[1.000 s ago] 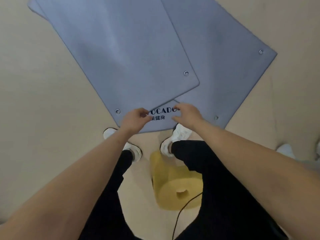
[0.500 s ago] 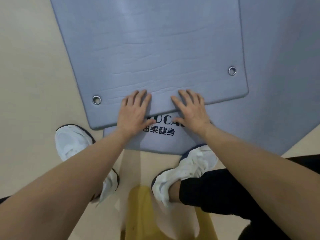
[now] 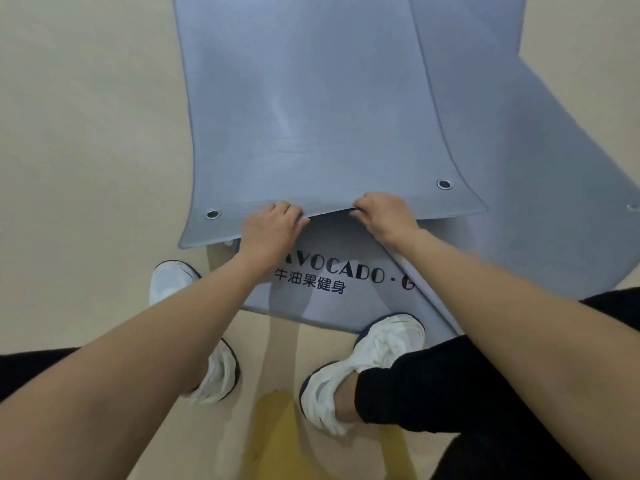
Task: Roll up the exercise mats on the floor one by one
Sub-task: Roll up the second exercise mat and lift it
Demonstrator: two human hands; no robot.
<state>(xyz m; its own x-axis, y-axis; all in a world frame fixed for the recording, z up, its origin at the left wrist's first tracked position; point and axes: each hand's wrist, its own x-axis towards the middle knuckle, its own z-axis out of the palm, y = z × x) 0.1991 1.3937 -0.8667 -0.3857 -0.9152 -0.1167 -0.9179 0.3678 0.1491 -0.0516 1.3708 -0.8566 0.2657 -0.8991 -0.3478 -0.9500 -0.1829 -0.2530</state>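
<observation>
The top mat (image 3: 311, 98) lies flat on the floor (image 3: 86, 133). It crosses at an angle over a lower mat (image 3: 554, 168) of the same blue-grey, whose printed end shows just below the top mat's near edge. Both grips are clenched on that near edge. The left grip (image 3: 273, 223) and the right grip (image 3: 384, 213) sit side by side toward its middle, between its two eyelets (image 3: 213, 214), with fingers curled round the edge and raising it a little off the print beneath. Holding it there with both grips looks like the start of the first turn, so the roll begins straight and takes up only the top mat. There are two blue-grey mats, neither rolled, and one blurred yellow roll (image 3: 277, 438) below the top mat, between two white shoes (image 3: 363, 368), probably a finished mat. The top mat has two eyelets, and one more shows on the lower mat, far right.
</observation>
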